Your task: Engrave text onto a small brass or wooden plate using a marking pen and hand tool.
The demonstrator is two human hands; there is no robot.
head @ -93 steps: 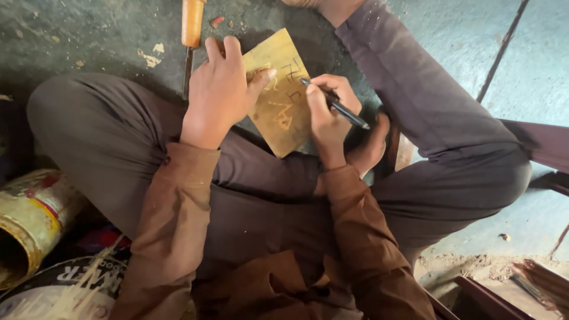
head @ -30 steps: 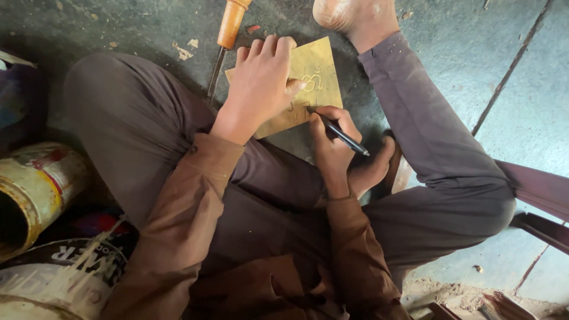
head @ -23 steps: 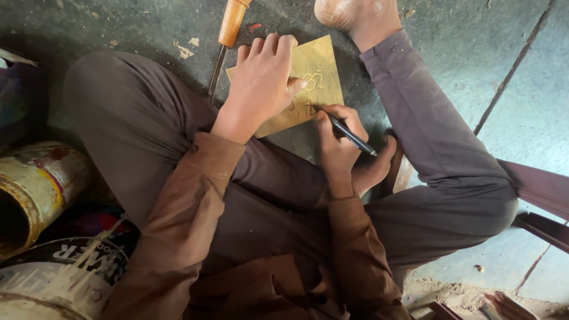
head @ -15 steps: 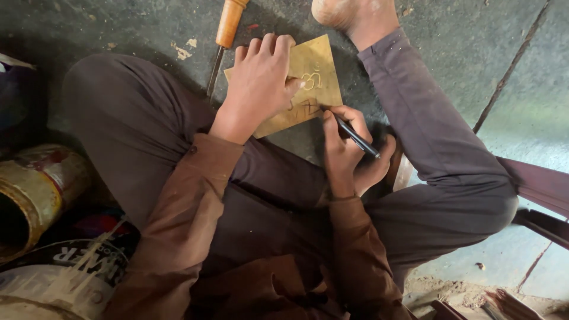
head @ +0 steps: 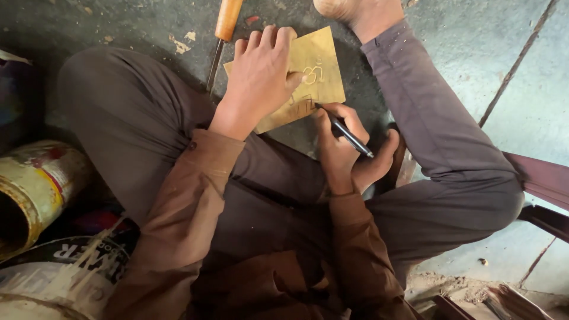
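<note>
I sit cross-legged on a stone floor. A thin yellow brass-coloured sheet (head: 320,65) lies on the floor between my knees, with drawn marks on it. My left hand (head: 258,80) presses flat on its left part and holds it down. My right hand (head: 338,139) grips a black pen (head: 347,133), its tip touching the sheet's lower edge near the marks.
A tool with an orange wooden handle (head: 227,21) and metal shaft lies on the floor beyond my left hand. A dented yellow tin can (head: 35,184) lies at the left, above a printed sack (head: 71,266). My bare foot (head: 349,12) rests at the top. Dark wood pieces (head: 542,184) are at the right.
The pen hand has slid down and right along the sheet's lower edge, and more marks show on the sheet. My left hand stays pressed on the sheet.
</note>
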